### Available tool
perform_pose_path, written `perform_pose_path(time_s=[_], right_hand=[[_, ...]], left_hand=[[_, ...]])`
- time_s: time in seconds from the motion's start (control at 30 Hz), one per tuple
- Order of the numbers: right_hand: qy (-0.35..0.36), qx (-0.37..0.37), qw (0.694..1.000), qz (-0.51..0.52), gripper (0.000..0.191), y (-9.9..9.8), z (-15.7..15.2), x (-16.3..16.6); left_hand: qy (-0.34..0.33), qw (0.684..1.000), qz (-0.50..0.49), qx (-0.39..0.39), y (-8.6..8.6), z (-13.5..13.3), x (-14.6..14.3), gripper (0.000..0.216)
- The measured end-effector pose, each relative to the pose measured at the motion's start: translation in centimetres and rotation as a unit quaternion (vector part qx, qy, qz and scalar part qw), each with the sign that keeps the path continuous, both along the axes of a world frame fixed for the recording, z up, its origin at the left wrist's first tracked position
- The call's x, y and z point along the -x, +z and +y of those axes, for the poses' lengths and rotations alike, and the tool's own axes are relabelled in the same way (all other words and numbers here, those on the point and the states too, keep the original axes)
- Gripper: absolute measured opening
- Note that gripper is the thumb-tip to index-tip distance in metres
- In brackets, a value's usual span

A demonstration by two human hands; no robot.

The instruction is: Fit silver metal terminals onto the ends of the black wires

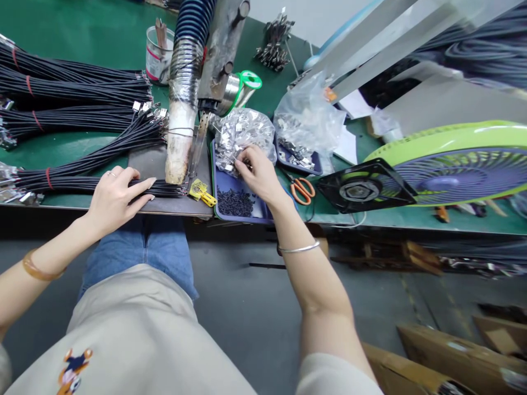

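Observation:
My left hand (119, 195) lies over a bundle of black cables (78, 185) at the table's front edge, its fingers stretched along them. The bundle's stripped ends point right, below a hose nozzle (179, 148) and beside a yellow tool (202, 193). My right hand (259, 173) reaches to a clear plastic bag of metal connectors (242, 134) in a blue tray (263, 211). Its thumb and fingers are pinched together; whatever is between them is too small to make out. Small black pieces (235, 203) lie in the tray's front part.
More cable bundles (74, 88) lie at the left. A solder spool (242, 90) and a tin can (158, 55) stand behind. Orange-handled scissors (302, 190), a second bag of connectors (304, 126) and a green fan (453, 164) occupy the right. Cardboard boxes (453, 351) are on the floor.

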State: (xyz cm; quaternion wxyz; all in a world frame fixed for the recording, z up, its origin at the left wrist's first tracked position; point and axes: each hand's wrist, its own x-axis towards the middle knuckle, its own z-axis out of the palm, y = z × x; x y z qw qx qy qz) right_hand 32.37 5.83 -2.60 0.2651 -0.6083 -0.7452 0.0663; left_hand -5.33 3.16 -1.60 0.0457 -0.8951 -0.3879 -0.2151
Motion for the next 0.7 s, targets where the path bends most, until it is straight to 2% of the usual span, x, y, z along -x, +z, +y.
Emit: perform_pose_path(time_s=[0.17, 0.3, 0.4, 0.53, 0.7], right_hand=[[-0.014, -0.047, 0.998, 0.035, 0.008, 1.0, -1.8, 1.2], [-0.122, -0.121, 0.984, 0.037, 0.013, 2.7, -3.9, 1.9], [-0.186, -0.127, 0.974, -0.009, 0.016, 3.3, -5.5, 2.0], [-0.174, -0.089, 0.979, -0.066, 0.014, 2.4, -6.5, 1.8], [-0.107, -0.032, 0.992, -0.051, 0.015, 1.0, -6.1, 1.6]], left_hand=[[0.000, 0.999, -0.048, -0.001, -0.4, -0.4, -0.3, 0.028], [-0.021, 0.995, -0.095, -0.009, -0.8, -0.7, -0.4, 0.024], [-0.042, 0.992, -0.118, -0.032, -1.1, -0.4, -0.5, 0.024], [-0.052, 0.985, -0.152, -0.070, -1.4, 0.4, -1.1, 0.021], [-0.081, 0.981, -0.119, -0.129, -1.2, 0.5, -1.6, 0.023]])
